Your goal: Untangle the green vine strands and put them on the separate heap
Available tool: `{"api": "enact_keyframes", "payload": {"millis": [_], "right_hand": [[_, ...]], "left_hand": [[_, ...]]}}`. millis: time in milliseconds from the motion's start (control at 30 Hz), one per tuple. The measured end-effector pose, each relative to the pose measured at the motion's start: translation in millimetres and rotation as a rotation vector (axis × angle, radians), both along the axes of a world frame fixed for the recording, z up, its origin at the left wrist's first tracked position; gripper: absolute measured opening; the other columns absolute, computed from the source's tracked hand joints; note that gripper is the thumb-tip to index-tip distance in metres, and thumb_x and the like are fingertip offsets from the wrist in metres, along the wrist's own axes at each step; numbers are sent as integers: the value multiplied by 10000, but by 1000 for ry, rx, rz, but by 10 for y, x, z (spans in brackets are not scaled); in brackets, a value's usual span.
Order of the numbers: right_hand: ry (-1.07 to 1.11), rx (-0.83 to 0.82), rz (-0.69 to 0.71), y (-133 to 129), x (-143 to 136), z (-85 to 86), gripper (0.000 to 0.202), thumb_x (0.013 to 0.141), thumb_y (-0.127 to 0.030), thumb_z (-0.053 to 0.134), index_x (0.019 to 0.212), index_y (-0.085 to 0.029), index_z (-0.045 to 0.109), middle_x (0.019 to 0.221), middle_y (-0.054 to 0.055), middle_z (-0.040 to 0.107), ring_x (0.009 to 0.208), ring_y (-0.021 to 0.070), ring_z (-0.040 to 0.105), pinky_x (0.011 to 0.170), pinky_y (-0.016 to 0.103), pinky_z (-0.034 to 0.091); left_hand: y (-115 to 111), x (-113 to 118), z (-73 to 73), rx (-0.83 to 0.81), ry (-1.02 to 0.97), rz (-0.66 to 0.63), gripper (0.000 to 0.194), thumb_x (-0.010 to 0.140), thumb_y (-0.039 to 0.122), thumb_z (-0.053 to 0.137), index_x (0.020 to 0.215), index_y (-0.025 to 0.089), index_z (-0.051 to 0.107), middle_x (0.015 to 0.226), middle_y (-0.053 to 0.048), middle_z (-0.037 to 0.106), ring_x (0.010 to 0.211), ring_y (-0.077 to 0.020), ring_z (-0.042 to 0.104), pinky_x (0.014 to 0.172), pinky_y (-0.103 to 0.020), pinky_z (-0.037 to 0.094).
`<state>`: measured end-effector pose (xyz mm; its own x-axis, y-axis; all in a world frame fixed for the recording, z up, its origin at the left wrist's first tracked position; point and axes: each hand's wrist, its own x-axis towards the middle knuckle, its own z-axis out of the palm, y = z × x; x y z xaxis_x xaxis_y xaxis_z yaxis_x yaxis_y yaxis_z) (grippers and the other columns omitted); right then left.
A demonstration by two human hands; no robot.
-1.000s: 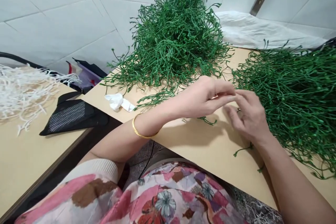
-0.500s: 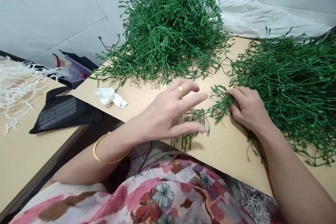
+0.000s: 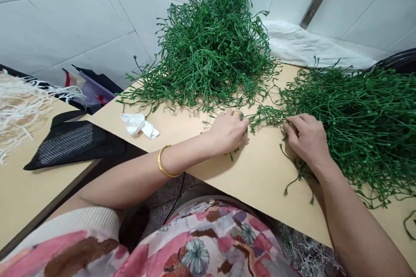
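- Left hand [image 3: 230, 132] curled closed around a green sprig [image 3: 266, 116] on the surface [image 3: 260, 173].
- Right hand [image 3: 307, 138] grips the sprig's right end, beside the right green pile [image 3: 367, 125].

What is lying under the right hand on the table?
Under the right hand lie green plastic stems, spreading onto the table. The palm covers where they join, so that part cannot be seen.
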<state>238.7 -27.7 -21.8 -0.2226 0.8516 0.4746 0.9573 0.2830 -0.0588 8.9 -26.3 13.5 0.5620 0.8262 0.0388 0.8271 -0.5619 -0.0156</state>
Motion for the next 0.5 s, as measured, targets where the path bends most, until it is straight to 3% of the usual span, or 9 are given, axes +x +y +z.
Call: {"api": "enact_keyframes", "payload": {"millis": [133,267,400,500], "right_hand": [[105,18,19,-12,-24,199,175,815,-248,463,824,-185,626,832,67,631,804,203,566,713,328,418],[226,19,82,-47,-106,328,158,811,-250,484,814,-184,628,818,59,647,781,189,589,711,311,444],[343,-60,134,-69,-176,209,154,809,-261,497,849,-187,626,801,40,665,706,166,598,656,289,456],[350,-41,125,-66,-180,86,168,806,-259,500,882,-177,625,828,49,668,726,173,602,666,302,453]], "left_hand": [[136,216,176,70,-75,-34,341,794,406,470,946,123,585,961,-149,552,950,-288,494,735,-365,384],[310,364,137,47,-126,-74,283,776,334,504,934,115,589,915,-132,582,909,-257,521,714,-334,385],[425,363,-47,-37,-162,-129,220,782,282,475,886,130,596,840,-106,606,806,-212,546,651,-300,376],[457,297,-104,-83,-221,-161,233,786,323,464,839,135,591,815,-99,596,758,-196,533,605,-287,351]]}}
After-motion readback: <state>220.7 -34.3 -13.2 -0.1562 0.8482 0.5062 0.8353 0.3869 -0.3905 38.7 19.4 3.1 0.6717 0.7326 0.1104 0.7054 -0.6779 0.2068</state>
